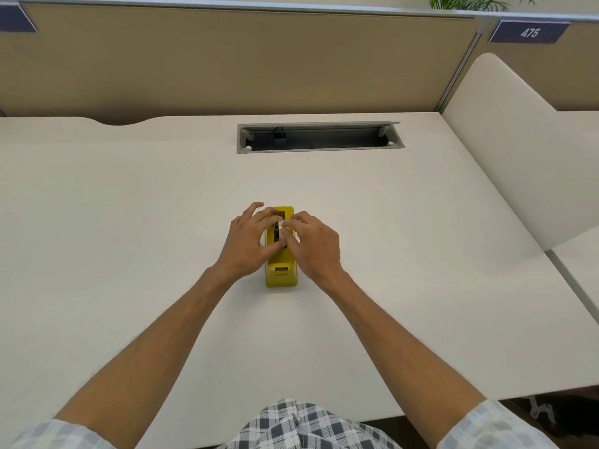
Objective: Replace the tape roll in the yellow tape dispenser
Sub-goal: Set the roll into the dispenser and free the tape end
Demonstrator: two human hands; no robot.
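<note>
1. The left hand (249, 241) lies against the left flank of the yellow tape dispenser (281, 273). Its thumb and one or two fingers curl in toward the tape roll (277, 233) in the well, while the remaining fingers fan out loosely past the far end of the body.
2. The right hand (312, 246) comes in from the other flank with fingers bent narrow, the tips bunched at the top of the roll as if pinching it. Whether the roll is being lifted or only touched cannot be told, since the fingers cover most of it.
3. The dispenser stands lengthwise on the desk (129, 222), about midway between its left and right edges and nearer the front edge than the rear one, cutter end toward the person.
4. Risks, as I judge them:
   - Neither hand plainly pins the base, so a sticking roll could drag the dispenser up or tip it.
   - The roll's hub may drop free, roll across the desk and go over the front edge.
   - A wrist could brush the cutter blade at the near end.
5. Further out, an open cable tray (321, 137) is sunk into the desk near its rear edge, well apart from the work.
</note>
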